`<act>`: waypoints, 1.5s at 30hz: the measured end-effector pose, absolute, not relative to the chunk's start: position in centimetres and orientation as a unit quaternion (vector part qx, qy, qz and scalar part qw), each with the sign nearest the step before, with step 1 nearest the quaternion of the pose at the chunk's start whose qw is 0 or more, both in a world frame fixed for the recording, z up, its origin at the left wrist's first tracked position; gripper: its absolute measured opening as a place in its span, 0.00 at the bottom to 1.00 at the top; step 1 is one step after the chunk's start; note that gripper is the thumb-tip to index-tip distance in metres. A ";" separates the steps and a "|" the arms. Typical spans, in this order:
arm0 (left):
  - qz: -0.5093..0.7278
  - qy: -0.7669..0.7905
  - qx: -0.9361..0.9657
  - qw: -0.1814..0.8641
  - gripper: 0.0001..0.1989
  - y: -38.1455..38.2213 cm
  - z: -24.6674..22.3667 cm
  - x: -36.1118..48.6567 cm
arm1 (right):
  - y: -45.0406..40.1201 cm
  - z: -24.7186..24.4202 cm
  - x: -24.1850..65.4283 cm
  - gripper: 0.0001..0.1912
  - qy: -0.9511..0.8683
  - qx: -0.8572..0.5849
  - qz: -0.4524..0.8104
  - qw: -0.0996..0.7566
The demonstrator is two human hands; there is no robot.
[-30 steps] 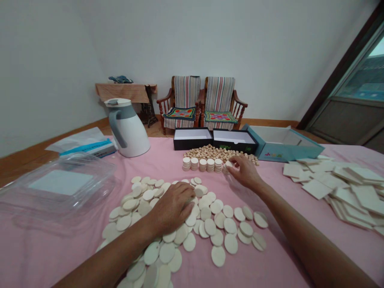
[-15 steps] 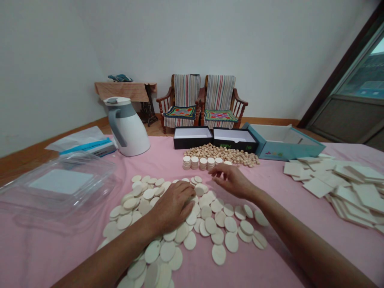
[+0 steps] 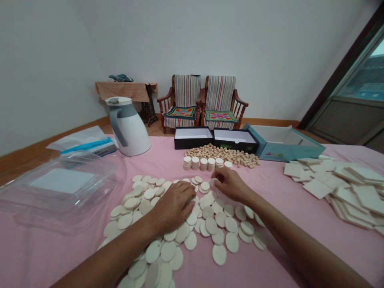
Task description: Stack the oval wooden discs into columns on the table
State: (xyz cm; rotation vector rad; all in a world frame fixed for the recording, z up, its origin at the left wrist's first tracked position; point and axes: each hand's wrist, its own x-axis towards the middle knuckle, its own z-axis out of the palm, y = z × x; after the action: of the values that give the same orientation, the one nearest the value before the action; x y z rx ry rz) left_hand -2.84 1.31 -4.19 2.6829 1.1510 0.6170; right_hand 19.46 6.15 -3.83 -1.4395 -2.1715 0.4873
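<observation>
The right hand point(image 3: 231, 185) pinches 1 pale disc point(image 3: 213, 183) near the stacks point(image 3: 203, 165); the left hand point(image 3: 177, 203) lies curled on loose discs point(image 3: 219, 232), its grip hidden from me

Light-blue rectangular open cardboard box point(image 3: 291, 153): small pink and green characters, too blurred to read.
Right-hand black rectangular open box point(image 3: 238, 147): green marks, illegible.

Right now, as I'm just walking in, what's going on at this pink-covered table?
A person's left hand rests on a spread of pale discs, while the right hand appears to pinch a single disc. Beyond the hands, disc stacks stand in a row before small wooden pieces. Square pieces lie piled at the right.
</observation>
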 end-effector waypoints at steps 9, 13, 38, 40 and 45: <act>0.212 0.382 0.896 0.077 0.09 1.3 -4.2 -2.9 | 7.1 -3.0 23.0 0.16 -0.842 -0.490 0.176 0.141; 0.211 0.383 0.896 0.075 0.09 1.3 -4.3 -2.9 | 6.8 -3.3 23.3 0.23 -0.905 -0.369 0.176 0.118; 0.221 0.380 0.895 0.073 0.10 1.3 -4.1 -2.9 | 10.7 -5.6 25.3 0.06 -0.736 -0.567 -0.023 0.370; 0.217 0.383 0.895 0.075 0.10 1.2 -4.1 -2.9 | 10.8 -6.0 25.3 0.08 -0.742 -0.560 -0.025 0.368; 0.223 0.381 0.894 0.074 0.10 1.2 -4.0 -2.8 | 11.0 -6.5 25.5 0.11 -0.742 -0.571 -0.031 0.350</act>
State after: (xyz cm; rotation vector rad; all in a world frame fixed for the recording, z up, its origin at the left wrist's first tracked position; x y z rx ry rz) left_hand -2.85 1.19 -4.05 2.6835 1.1446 0.6679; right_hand 25.48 11.01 -6.47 -1.4777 -1.9216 -0.0799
